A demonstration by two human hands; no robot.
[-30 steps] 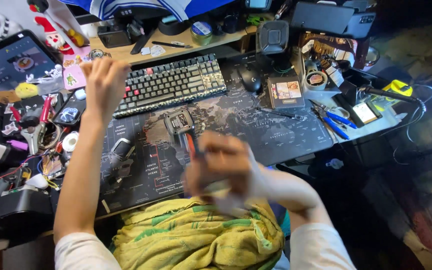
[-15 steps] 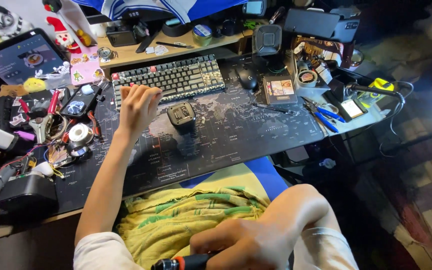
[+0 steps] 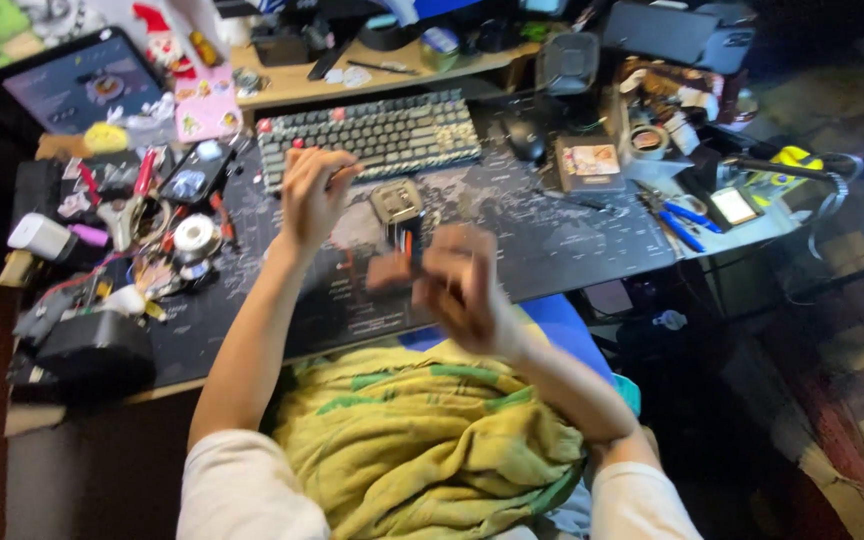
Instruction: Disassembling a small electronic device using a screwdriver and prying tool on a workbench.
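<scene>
hands over a crowded desk mat

the open room lies close to the fingers: a bare stretch of the dark desk mat (image 3: 562,235) runs off to the right of the right hand (image 3: 462,285), as far as the blue-handled pliers (image 3: 674,218) near the desk's right edge. below both wrists the mat's near edge meets the desk front, and a yellow-green cloth (image 3: 422,440) fills the lap under it. left of the left hand (image 3: 310,195) there is little free space: a phone (image 3: 190,178), a spool of solder wire (image 3: 193,236) and loose tools pack that side out to a black box (image 3: 92,345) at the near left corner.

the surface is a printed mat on a wooden desk, in dim warm light, with a tablet (image 3: 77,85) propped at the far left and a small box (image 3: 588,165) and a black mouse (image 3: 525,143) beyond the right hand's fingers.

the left hand rests on the mat with fingers loosely spread, tips at the near edge of the keyboard (image 3: 372,135), holding nothing that shows. the right hand is raised and blurred with motion, fingers curled; whether they grip anything i cannot tell. a red-orange streak shows just above its fingertips, too smeared to name. the small metal device (image 3: 396,202) sits on the mat between the two hands, just right of the left fingers and just beyond the right ones, touching neither as far as shows.
</scene>
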